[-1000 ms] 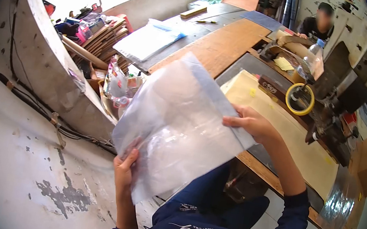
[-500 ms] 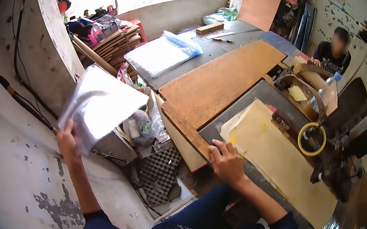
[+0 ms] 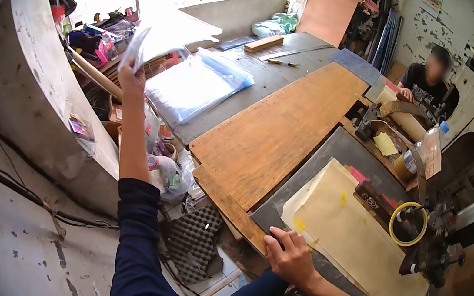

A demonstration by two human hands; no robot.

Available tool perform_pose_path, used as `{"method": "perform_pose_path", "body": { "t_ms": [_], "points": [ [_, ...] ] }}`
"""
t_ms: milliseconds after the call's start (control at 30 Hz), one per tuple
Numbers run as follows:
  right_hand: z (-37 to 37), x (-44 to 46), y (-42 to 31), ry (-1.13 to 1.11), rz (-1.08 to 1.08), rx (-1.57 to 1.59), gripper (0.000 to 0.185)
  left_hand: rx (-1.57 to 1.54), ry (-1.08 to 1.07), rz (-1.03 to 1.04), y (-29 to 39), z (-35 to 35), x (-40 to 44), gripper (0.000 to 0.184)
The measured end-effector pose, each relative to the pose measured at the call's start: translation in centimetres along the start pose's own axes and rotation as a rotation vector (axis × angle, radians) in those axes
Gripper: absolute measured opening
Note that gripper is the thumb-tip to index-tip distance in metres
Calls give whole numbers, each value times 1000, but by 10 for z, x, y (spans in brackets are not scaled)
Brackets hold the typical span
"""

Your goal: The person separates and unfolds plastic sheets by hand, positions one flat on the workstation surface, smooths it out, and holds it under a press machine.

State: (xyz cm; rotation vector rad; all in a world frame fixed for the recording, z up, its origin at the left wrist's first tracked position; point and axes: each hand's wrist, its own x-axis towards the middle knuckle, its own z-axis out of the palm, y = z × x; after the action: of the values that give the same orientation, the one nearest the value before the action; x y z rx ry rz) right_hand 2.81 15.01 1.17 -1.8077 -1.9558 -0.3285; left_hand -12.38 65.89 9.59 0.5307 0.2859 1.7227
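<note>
My left hand [image 3: 132,78] is raised at the left, closed on the edge of a thin stack of clear plastic sheets [image 3: 168,35]. Glare from the window whitens their far part. Below and to the right of them, a pile of clear plastic sheets [image 3: 191,83] lies on the dark table. My right hand [image 3: 292,259] rests by the front edge of the machine bed, next to the wooden strip [image 3: 231,208]. Its fingers are loosely bent with nothing visible in them. A cream board [image 3: 355,218] with yellow tape patches lies just beyond that hand.
A machine head with a yellow ring [image 3: 408,224] stands at the right. The brown wooden board [image 3: 278,136] spans the middle. A wood block [image 3: 263,43] lies on the far table. Another person [image 3: 431,79] sits at the back right. Plastic bags [image 3: 166,171] and black foam [image 3: 193,242] are below.
My left hand has lifted the plastic sheets up and away, from low at the left to above the table's left end. My right hand stays at the edge. The view has shifted slightly.
</note>
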Motion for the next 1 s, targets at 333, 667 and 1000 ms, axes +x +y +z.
{"method": "perform_pose_path", "body": {
  "t_ms": [333,667,1000],
  "points": [
    [-1,-1,1,-59,23,21,22,1067,-24,-284,-40,-126,12,13],
    [-1,-2,0,-63,35,25,21,389,83,-448,-53,-140,27,14],
    [-3,0,1,-63,44,53,18,299,-212,-241,-14,0,50,40]
  ]
}}
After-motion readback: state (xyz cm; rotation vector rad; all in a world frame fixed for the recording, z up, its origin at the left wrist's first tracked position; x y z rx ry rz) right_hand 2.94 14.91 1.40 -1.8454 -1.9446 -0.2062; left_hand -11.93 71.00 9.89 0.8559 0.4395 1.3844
